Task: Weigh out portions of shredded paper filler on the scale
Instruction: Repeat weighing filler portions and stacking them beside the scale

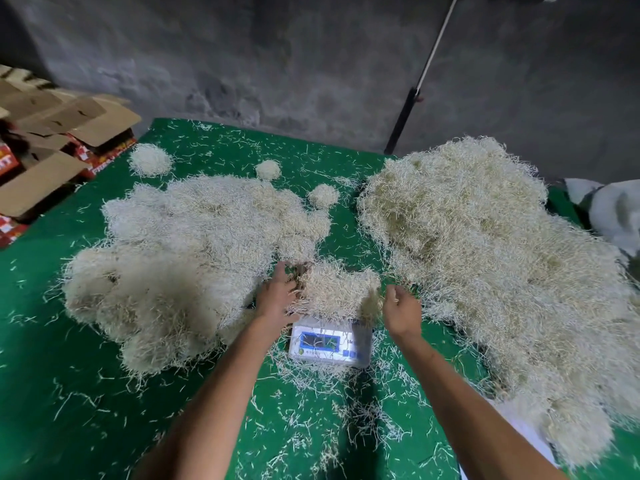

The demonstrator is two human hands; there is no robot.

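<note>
A white scale (330, 344) with a blue display stands on the green table (69, 393), near its middle. A clump of pale shredded paper (337, 289) covers the scale's platform. My left hand (277, 297) lies against the clump's left side, fingers reaching into it. My right hand (401, 310) hovers just right of the clump with fingers loosely curled; it holds nothing that I can make out. A large loose heap of filler (485, 258) spreads to the right. A wide mass of filler (187, 258) lies to the left.
Three small round portions (149, 160), (267, 169), (323, 195) sit toward the table's far side. Flattened cardboard boxes (52, 140) are stacked at the far left. A white sack (609, 209) lies at the right edge. Loose strands litter the cloth.
</note>
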